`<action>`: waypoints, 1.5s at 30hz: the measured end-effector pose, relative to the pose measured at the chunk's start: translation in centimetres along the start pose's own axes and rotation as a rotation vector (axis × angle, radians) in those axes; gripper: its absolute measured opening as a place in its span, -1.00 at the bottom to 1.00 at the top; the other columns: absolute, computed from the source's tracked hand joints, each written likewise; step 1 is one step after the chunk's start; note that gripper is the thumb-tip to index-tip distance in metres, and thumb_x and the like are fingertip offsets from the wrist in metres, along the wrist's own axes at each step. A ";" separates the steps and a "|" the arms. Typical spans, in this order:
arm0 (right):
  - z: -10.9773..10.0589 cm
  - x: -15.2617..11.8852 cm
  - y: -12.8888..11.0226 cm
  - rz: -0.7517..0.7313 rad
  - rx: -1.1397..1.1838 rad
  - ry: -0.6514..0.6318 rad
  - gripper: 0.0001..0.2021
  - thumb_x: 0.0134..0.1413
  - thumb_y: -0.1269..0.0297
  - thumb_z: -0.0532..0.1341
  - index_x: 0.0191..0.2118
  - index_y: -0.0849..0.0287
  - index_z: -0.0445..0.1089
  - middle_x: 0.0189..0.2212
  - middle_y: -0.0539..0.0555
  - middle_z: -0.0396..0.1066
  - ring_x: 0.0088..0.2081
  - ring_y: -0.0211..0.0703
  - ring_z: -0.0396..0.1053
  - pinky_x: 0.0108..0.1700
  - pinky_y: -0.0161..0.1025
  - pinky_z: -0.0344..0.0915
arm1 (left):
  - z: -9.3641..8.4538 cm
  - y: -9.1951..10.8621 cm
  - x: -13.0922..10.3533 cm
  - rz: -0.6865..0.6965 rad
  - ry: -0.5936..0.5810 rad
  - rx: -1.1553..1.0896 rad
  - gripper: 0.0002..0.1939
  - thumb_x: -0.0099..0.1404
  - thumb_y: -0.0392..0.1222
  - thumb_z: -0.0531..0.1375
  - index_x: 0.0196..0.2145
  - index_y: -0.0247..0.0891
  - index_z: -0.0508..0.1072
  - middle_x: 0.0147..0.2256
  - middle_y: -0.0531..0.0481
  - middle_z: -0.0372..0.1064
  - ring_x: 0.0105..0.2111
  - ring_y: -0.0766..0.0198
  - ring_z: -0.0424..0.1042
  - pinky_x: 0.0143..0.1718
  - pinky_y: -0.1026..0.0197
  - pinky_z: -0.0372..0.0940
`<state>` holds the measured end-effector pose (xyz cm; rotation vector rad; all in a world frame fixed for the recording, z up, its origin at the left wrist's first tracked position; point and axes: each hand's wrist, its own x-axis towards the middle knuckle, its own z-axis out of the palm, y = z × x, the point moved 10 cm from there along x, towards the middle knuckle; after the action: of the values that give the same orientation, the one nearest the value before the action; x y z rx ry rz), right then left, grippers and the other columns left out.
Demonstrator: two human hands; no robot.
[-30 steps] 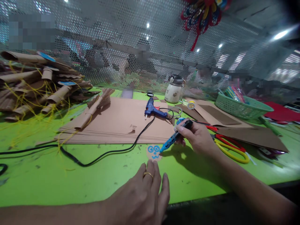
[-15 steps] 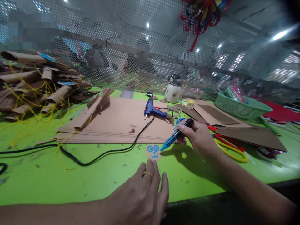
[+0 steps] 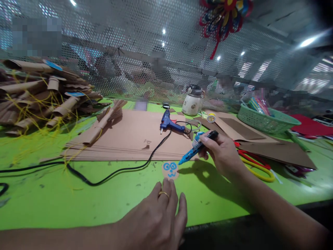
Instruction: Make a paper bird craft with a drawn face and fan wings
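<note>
A small brown paper cutout (image 3: 165,172) lies flat on the green table (image 3: 117,198), with a blue face of two ringed eyes, a nose and a wavy mouth drawn on it. My left hand (image 3: 158,211) rests flat with its fingers stretched out, fingertips on the cutout's lower edge; a ring is on one finger. Between the fingers of my right hand (image 3: 221,147) is a blue marker (image 3: 191,153), uncapped end pointing down left. Its tip is just right of the drawn face, seemingly a little above the table.
Behind the cutout, a blue glue gun (image 3: 168,123) lies on stacked brown paper (image 3: 135,128), its black cable (image 3: 117,170) trailing left. Rolled paper pieces (image 3: 33,93) with yellow strings pile up at left. Scissors (image 3: 257,168), a green basket (image 3: 267,118) and a bottle (image 3: 191,100) stand around.
The marker tip has lifted slightly up and away from the cutout's right edge. The mouth line looks about the same. My left hand has stayed in place.
</note>
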<state>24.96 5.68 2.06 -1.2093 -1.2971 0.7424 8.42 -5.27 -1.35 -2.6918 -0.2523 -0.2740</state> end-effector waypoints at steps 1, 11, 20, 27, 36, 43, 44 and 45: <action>-0.5 0.1 -0.1 -0.014 0.018 0.039 -0.75 0.13 0.12 0.28 -0.42 0.19 0.37 -0.64 -0.04 0.38 -0.62 -0.27 0.28 -0.56 -0.30 0.19 | 0.1 -0.1 0.0 -0.008 0.002 -0.006 -0.54 0.46 -0.11 -0.01 0.13 -0.53 0.32 -0.02 -0.54 0.41 0.04 -0.24 0.41 -0.04 -0.18 0.34; -9.5 1.2 -3.2 -0.186 -0.032 0.610 -0.82 0.02 0.16 0.28 -0.48 0.09 0.33 -0.66 -0.08 0.27 -0.64 -0.25 0.20 -0.56 -0.23 0.17 | 0.9 0.1 -0.2 0.000 0.009 0.033 -0.55 0.47 -0.12 -0.04 0.13 -0.53 0.30 -0.01 -0.59 0.39 0.03 -0.30 0.41 -0.06 -0.18 0.35; -11.1 2.8 -1.8 -0.122 -0.277 0.628 -0.75 -0.04 0.13 0.28 -0.54 0.16 0.29 -0.67 -0.09 0.26 -0.60 -0.27 0.20 -0.52 -0.28 0.18 | 1.2 0.0 0.1 -0.010 0.009 0.009 -0.53 0.45 -0.08 -0.01 0.12 -0.53 0.31 -0.02 -0.62 0.38 0.02 -0.31 0.42 -0.05 -0.19 0.34; -9.9 4.9 2.7 0.101 -0.393 0.379 -0.69 -0.13 0.06 0.36 -0.51 0.25 0.43 -0.61 0.01 0.38 -0.52 -0.18 0.31 -0.46 -0.24 0.25 | 1.7 0.2 0.1 0.003 -0.030 0.025 -0.49 0.44 -0.04 0.00 0.13 -0.55 0.30 -0.03 -0.64 0.37 0.02 -0.35 0.41 -0.06 -0.22 0.33; -8.1 4.9 4.5 0.295 -0.346 0.117 -0.58 -0.14 -0.06 0.40 -0.28 0.22 0.47 -0.37 0.13 0.50 -0.32 -0.08 0.42 -0.40 -0.23 0.32 | 1.8 0.3 -0.1 0.009 -0.011 0.041 -0.50 0.43 -0.06 0.03 0.12 -0.57 0.29 -0.04 -0.65 0.38 0.01 -0.37 0.41 -0.08 -0.25 0.34; -5.5 4.3 4.5 0.275 -0.241 0.004 -0.28 -0.39 0.28 0.53 0.03 0.17 0.36 -0.20 0.14 0.53 -0.16 0.04 0.49 -0.11 -0.05 0.41 | 2.4 0.3 -0.2 0.047 0.045 0.051 -0.49 0.41 -0.02 0.03 0.08 -0.57 0.30 -0.08 -0.67 0.40 -0.05 -0.36 0.46 -0.14 -0.20 0.38; -5.3 4.3 4.6 0.269 -0.227 0.007 -0.26 -0.40 0.31 0.52 0.05 0.17 0.34 -0.19 0.14 0.53 -0.15 0.05 0.49 -0.08 -0.03 0.41 | 2.4 0.3 -0.2 0.050 0.058 0.074 -0.51 0.40 -0.05 0.05 0.07 -0.58 0.30 -0.09 -0.67 0.40 -0.06 -0.37 0.46 -0.16 -0.20 0.39; -5.2 4.4 4.6 0.261 -0.213 0.012 -0.25 -0.40 0.33 0.51 0.06 0.18 0.33 -0.19 0.14 0.53 -0.15 0.05 0.49 -0.06 -0.01 0.41 | 2.3 0.3 -0.2 0.058 0.076 0.098 -0.54 0.38 -0.11 0.08 0.06 -0.58 0.30 -0.10 -0.66 0.41 -0.07 -0.36 0.47 -0.17 -0.20 0.40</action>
<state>31.76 9.77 -0.21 -1.5742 -1.2449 0.7950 8.65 -4.57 -3.59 -2.5805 -0.1605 -0.3370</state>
